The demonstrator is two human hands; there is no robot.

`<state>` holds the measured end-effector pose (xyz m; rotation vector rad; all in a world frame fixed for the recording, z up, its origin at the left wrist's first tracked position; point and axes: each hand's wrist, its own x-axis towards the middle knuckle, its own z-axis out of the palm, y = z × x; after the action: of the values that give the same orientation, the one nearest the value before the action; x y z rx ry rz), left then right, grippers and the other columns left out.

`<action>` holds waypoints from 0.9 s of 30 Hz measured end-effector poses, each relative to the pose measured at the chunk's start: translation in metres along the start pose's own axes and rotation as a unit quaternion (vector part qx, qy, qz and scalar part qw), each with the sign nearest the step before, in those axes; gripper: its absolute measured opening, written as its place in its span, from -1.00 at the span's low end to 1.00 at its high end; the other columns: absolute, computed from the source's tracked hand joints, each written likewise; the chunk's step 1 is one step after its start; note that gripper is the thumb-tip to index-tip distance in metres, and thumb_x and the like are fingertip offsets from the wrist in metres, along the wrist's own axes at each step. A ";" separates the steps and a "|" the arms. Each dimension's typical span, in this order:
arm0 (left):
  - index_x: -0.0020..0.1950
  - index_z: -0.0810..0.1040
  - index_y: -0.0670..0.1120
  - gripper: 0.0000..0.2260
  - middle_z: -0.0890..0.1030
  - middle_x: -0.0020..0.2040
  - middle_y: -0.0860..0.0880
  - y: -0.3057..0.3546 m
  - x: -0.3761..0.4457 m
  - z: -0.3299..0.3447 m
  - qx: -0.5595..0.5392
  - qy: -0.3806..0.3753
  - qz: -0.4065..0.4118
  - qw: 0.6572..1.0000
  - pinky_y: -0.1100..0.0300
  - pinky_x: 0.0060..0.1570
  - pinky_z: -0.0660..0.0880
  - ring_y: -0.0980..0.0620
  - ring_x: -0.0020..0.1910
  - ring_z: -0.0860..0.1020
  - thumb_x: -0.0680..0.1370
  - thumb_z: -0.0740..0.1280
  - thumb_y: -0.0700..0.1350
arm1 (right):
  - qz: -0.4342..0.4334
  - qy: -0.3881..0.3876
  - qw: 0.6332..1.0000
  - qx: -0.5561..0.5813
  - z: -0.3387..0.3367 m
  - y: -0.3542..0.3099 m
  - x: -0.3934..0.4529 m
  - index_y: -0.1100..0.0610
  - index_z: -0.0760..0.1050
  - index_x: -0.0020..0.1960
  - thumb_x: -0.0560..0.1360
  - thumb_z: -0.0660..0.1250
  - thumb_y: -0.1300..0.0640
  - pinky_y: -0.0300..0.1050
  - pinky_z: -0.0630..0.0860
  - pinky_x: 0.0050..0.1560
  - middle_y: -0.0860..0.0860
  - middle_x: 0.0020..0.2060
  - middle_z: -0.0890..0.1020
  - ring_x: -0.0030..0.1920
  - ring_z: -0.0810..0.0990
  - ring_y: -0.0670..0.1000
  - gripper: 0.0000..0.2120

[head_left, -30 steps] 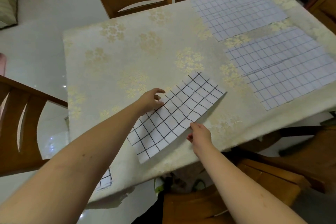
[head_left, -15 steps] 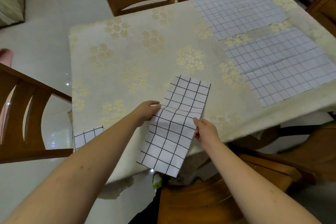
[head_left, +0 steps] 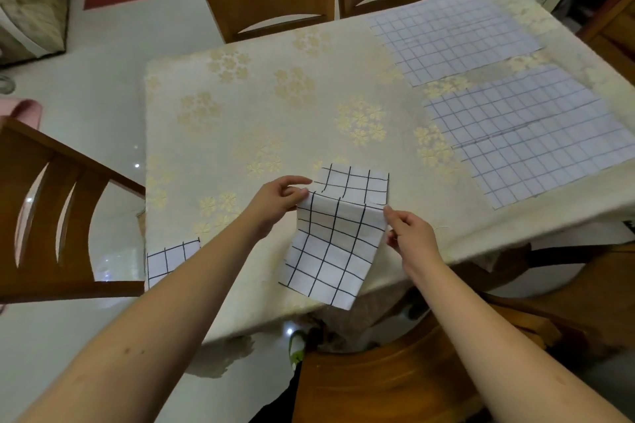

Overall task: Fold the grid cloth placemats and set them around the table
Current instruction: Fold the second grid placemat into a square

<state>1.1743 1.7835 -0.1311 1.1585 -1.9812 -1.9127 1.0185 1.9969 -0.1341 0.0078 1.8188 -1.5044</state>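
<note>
Head view: the left hand [head_left: 280,199] and right hand [head_left: 409,233] are each pinching a side edge of the black-grid placemat [head_left: 331,244], which is lying at the near edge of the table [head_left: 240,106], seemingly creasing across its middle.

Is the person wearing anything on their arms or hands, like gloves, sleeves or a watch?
Nothing shows. Both forearms are bare from the bottom edge of the picture to the wrists, with no sleeves in view. The left hand and right hand have no gloves, watch, bracelet or visible rings.
</note>
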 end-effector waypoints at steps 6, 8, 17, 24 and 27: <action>0.12 0.64 -0.02 -0.81 0.69 -0.08 -0.06 0.044 0.006 -0.009 0.091 0.019 0.056 0.994 0.33 -0.03 0.46 0.16 -0.07 0.63 0.51 0.45 -0.13 | -0.049 0.007 0.999 0.020 0.001 -0.043 0.009 0.18 0.57 -0.09 0.52 0.39 0.06 -0.19 0.55 -0.19 0.06 -0.27 0.60 -0.25 0.55 -0.04 -0.83; 0.08 0.66 -0.03 -0.83 0.69 -0.11 -0.02 0.063 0.010 -0.014 0.158 0.032 0.089 0.983 0.36 -0.09 0.46 0.17 -0.08 0.63 0.49 0.47 -0.11 | -0.080 0.004 0.997 0.007 0.002 -0.063 0.013 0.15 0.58 -0.08 0.52 0.40 0.09 -0.20 0.54 -0.19 0.05 -0.22 0.62 -0.19 0.59 -0.03 -0.88; -0.02 0.69 -0.01 -0.92 0.65 -0.16 0.13 0.120 0.020 -0.032 0.316 0.172 0.290 0.887 0.36 -0.15 0.42 0.33 -0.19 0.52 0.50 0.46 -0.08 | -0.189 0.000 0.982 -0.023 0.009 -0.131 0.020 0.14 0.61 0.01 0.54 0.37 0.13 -0.23 0.54 -0.15 -0.01 -0.15 0.66 -0.15 0.63 -0.13 -0.90; -0.14 0.67 -0.10 -0.95 0.55 -0.07 -0.11 0.048 0.002 -0.021 0.386 0.213 0.372 0.817 0.17 -0.04 0.37 -0.10 -0.09 0.50 0.44 0.50 -0.19 | -0.137 -0.001 0.988 -0.076 0.000 -0.073 0.014 0.09 0.60 -0.05 0.51 0.41 0.06 -0.14 0.57 -0.13 -0.02 -0.09 0.64 -0.08 0.60 -0.05 -0.90; -0.17 0.66 -0.09 -0.90 0.54 -0.06 -0.11 -0.005 -0.015 -0.006 0.402 0.180 0.334 0.833 0.11 -0.09 0.42 -0.11 -0.12 0.49 0.40 0.54 -0.22 | -0.065 -0.013 0.992 -0.103 -0.004 -0.024 0.010 0.08 0.59 -0.09 0.49 0.43 0.06 -0.02 0.61 0.01 0.03 -0.03 0.65 -0.05 0.61 -0.02 -0.91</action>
<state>1.1901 1.7881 -0.1287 0.6771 -2.5254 -0.4671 0.9985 1.9889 -0.1190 -0.2336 1.9786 -1.3895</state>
